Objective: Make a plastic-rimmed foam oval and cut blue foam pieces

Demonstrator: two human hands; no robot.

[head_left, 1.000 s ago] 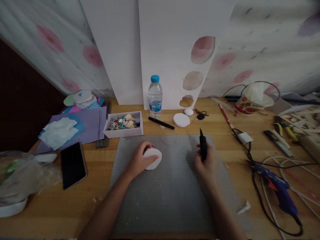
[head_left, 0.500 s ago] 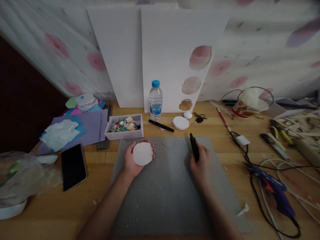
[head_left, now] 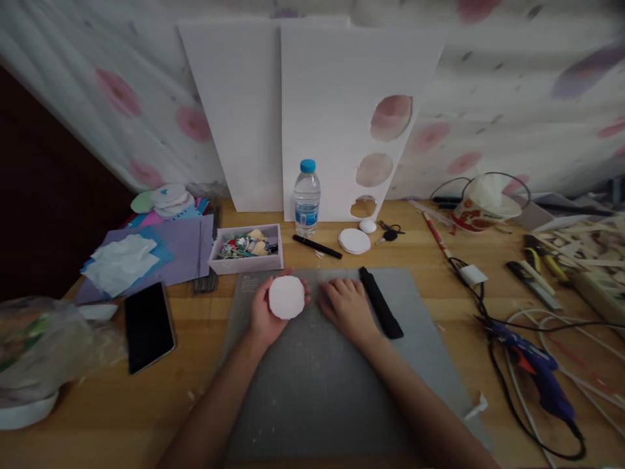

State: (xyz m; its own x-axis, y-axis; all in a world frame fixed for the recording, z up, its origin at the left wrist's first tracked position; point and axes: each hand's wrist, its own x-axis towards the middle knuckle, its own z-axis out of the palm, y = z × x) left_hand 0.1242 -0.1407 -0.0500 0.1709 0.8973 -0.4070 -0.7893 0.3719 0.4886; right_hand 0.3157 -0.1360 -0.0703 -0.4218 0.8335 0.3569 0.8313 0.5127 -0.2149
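Observation:
My left hand (head_left: 267,317) is closed around the edge of a white foam-board disc (head_left: 286,298), whose flat face is turned up and whose rim looks unevenly cut. Over the grey cutting mat (head_left: 312,404), my right hand (head_left: 349,309) has its fingers spread and holds nothing. Just right of that hand, a long black tool (head_left: 381,303), shaped like a utility knife, lies at a slant on the mat.
Behind the mat are a box of scraps (head_left: 247,251), a water bottle (head_left: 306,198), a black pen (head_left: 317,246) and another white disc (head_left: 354,241). A phone (head_left: 149,327) lies left; a glue gun (head_left: 534,374) with looping cords lies right. White boards (head_left: 327,98) lean at the back.
My right hand has let go of the black tool, leaving it on the mat, and has moved left with its fingers spread. My left hand still holds the disc, slightly further right.

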